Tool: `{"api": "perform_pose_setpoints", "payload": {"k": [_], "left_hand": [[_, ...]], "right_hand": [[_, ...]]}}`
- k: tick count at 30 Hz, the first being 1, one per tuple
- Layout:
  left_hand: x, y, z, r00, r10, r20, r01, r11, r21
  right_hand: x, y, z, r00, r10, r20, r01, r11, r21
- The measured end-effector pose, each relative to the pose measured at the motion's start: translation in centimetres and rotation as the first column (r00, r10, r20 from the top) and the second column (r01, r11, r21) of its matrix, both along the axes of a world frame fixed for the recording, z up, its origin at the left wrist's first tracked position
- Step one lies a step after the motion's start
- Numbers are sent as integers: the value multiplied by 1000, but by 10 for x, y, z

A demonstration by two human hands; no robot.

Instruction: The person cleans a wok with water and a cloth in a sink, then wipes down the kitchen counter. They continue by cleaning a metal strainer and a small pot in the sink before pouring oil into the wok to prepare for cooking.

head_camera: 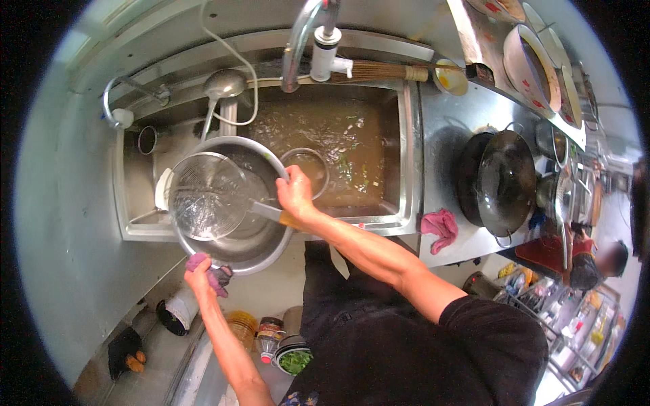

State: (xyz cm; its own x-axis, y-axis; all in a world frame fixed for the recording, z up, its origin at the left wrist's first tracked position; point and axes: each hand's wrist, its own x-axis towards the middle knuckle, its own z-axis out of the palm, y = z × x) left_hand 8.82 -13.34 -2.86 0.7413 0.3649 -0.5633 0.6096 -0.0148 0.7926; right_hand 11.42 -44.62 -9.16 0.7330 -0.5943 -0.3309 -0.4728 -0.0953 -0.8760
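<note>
A large round metal pot (264,246) is tilted over the left part of the sink. My right hand (297,195) grips its right rim. At the near rim, my left hand (200,279) is closed on a pinkish-purple cloth (219,286) pressed against the metal. A round wire-mesh strainer (208,195) lies across the pot's mouth, and its flat metal handle (265,209) runs towards my right wrist. Clear liquid seems to show through the mesh. Whether my right fingers also touch the strainer handle is hidden.
Murky water with green scraps fills the right sink basin (401,152), where a round rim shows. Behind stand a faucet (293,56), a ladle (226,83) and a bamboo brush (376,71). Rightward are a pink cloth (439,228), woks (508,177) and a person (584,264).
</note>
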Motion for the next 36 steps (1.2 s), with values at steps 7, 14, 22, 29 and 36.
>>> {"api": "perform_pose_setpoints", "payload": {"k": [7, 14, 22, 29, 36], "left_hand": [[8, 30, -27, 1000, -4, 0, 4, 993, 117], [14, 15, -10, 994, -74, -75, 82, 991, 110], [15, 30, -23, 996, -31, -85, 40, 994, 106], [18, 26, -13, 991, 63, -121, -59, 998, 36], [25, 30, -15, 999, -33, -24, 35, 994, 102]], "right_hand": [[1, -84, 8, 785, 605, -133, -345, 606, 717], [-35, -124, 63, 210, 959, 189, -622, -18, 783], [-62, -53, 98, 445, 896, -9, -752, 379, 540], [-65, -96, -31, 689, 641, -338, -692, 720, -45], [-38, -160, -207, 759, 239, -605, -294, 956, 8]]}}
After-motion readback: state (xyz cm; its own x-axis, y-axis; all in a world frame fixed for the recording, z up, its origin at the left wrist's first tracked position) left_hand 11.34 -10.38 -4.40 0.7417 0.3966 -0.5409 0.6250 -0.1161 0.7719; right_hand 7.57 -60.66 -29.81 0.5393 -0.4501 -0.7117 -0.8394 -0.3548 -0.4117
